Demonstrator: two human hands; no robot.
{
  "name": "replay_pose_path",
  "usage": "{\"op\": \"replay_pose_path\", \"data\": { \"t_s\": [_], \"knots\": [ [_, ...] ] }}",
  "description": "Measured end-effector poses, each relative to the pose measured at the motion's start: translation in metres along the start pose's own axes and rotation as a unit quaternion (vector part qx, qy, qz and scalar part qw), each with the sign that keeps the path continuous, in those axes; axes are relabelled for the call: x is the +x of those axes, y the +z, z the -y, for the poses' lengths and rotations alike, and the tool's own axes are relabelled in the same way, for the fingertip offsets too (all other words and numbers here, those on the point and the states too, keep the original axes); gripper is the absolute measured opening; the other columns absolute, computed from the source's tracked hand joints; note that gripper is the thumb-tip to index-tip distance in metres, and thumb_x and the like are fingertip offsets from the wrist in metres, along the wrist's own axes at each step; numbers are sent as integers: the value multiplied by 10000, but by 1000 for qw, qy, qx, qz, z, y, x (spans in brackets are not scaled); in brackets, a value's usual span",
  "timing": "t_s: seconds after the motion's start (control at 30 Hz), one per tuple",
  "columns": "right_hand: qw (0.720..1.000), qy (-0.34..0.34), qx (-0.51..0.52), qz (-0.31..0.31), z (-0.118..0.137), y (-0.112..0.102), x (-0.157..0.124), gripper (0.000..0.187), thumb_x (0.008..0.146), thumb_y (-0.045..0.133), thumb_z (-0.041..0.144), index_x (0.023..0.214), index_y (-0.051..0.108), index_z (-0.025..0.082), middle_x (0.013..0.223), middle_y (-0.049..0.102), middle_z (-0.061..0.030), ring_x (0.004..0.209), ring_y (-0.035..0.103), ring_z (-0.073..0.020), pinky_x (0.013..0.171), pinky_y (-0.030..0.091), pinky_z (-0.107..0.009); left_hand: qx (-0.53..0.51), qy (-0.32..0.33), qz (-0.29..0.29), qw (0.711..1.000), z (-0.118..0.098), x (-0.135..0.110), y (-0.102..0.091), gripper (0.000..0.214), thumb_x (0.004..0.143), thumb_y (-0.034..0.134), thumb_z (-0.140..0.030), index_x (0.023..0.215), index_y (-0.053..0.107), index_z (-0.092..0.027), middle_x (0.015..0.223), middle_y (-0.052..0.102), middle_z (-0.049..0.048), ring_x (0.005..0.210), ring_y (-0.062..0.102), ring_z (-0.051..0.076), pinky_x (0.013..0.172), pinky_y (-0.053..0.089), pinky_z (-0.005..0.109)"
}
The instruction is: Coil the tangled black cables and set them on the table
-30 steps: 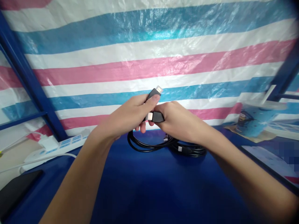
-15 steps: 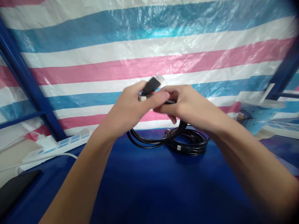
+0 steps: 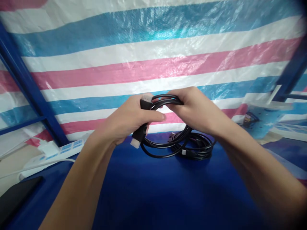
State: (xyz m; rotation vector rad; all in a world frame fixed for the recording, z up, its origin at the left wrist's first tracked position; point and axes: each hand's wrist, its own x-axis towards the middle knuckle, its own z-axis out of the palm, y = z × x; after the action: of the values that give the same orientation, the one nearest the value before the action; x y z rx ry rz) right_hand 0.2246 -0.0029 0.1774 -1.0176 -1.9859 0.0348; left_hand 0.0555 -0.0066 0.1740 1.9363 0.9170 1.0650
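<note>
A black cable [image 3: 163,146], wound into a small coil, hangs between my two hands above the blue table. My left hand [image 3: 134,116] grips the coil's left side, thumb across the loops. Two black plugs show at this hand: one [image 3: 145,102] above the thumb, and one with a pale cap [image 3: 136,137] below it, pointing down left. My right hand [image 3: 192,105] is closed on the coil's upper right side, its fingertips partly hidden behind the loops. Beyond and below lies a second coiled black cable [image 3: 199,155] on the table, a pale connector end showing at its front.
At left are a white power strip [image 3: 69,147] with a plugged-in white adapter and a black phone-like slab [image 3: 21,195]. A blue cup [image 3: 260,119] with a lid and straw stands at right. Striped sheeting [image 3: 153,70] hangs behind the blue table [image 3: 168,195].
The plug that pointed up right above my left hand now points down left below the thumb. The loops have come up between my hands, and both hands still hold the coil.
</note>
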Motion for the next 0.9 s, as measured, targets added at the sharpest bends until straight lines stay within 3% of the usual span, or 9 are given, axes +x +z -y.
{"op": "replay_pose_path", "data": {
  "t_s": [0.07, 0.17, 0.27, 0.33, 0.4, 0.53, 0.67, 0.77, 0.9],
  "knots": [
    [1000, 14, 15, -16, -1, 1, 0, 155, 771, 557, 27, 697, 619, 148, 640, 571, -9, 606, 501, -122, 537, 343, -244, 4, 17, -32, 999, -1, 0, 2, 155, 689, 662, -152, 603, 536, -174, 408, 502, -19, 333, 445, 76, 315, 294, 170],
    [977, 87, 189, -51, -5, 5, 0, 106, 785, 586, 80, 851, 627, 151, 531, 479, 26, 466, 440, -96, 446, 316, -229, -58, 55, -148, 986, -3, 3, 3, 186, 702, 649, -144, 582, 510, -170, 393, 449, -48, 329, 399, 49, 328, 281, 167],
    [893, 136, 428, -25, -7, 12, 1, 55, 819, 586, 120, 873, 598, 128, 495, 395, 57, 423, 414, -71, 456, 389, -209, -177, 98, -251, 946, -4, 6, 4, 271, 711, 655, -136, 538, 450, -171, 416, 375, -73, 340, 371, 29, 340, 291, 168],
    [840, 141, 524, 4, -7, 17, 1, 79, 878, 574, 205, 847, 578, 132, 510, 376, 61, 446, 433, -67, 521, 457, -211, -261, 100, -279, 919, -4, 9, 5, 323, 731, 651, -124, 527, 406, -175, 430, 346, -79, 342, 352, 21, 339, 284, 166],
    [825, 149, 545, -11, -5, 20, 1, 170, 912, 564, 306, 833, 555, 156, 497, 322, 78, 408, 380, -58, 501, 459, -207, -324, 80, -280, 900, -3, 11, 8, 334, 747, 642, -112, 533, 392, -175, 443, 347, -80, 347, 351, 17, 343, 286, 161],
    [863, 173, 464, -101, -4, 18, 2, 237, 906, 576, 345, 751, 516, 177, 460, 210, 102, 336, 168, -36, 335, 255, -187, -364, 31, -195, 910, 2, 13, 10, 204, 731, 636, -111, 609, 481, -165, 456, 391, -80, 382, 423, 41, 389, 363, 170],
    [892, 168, 395, -139, -8, 7, 4, 225, 869, 608, 254, 685, 517, 164, 449, 247, 85, 335, 169, -29, 318, 144, -196, -342, 27, -114, 932, 8, 11, 6, 107, 684, 630, -79, 753, 582, -146, 478, 414, -82, 435, 480, 56, 466, 434, 181],
    [920, 164, 332, -132, -12, -1, 4, 188, 857, 602, 245, 699, 539, 164, 453, 277, 72, 326, 209, -34, 304, 163, -193, -335, 22, -81, 939, 11, 9, 6, 124, 676, 639, -94, 785, 603, -141, 496, 437, -75, 453, 504, 63, 483, 447, 187],
    [951, 146, 262, -71, -15, -11, 1, 147, 859, 575, 235, 739, 586, 150, 455, 256, 72, 333, 210, -39, 294, 182, -186, -360, 22, -46, 932, 10, 8, 14, 91, 680, 589, -81, 747, 598, -141, 437, 376, -87, 382, 430, 52, 456, 441, 199]
  ]
}}
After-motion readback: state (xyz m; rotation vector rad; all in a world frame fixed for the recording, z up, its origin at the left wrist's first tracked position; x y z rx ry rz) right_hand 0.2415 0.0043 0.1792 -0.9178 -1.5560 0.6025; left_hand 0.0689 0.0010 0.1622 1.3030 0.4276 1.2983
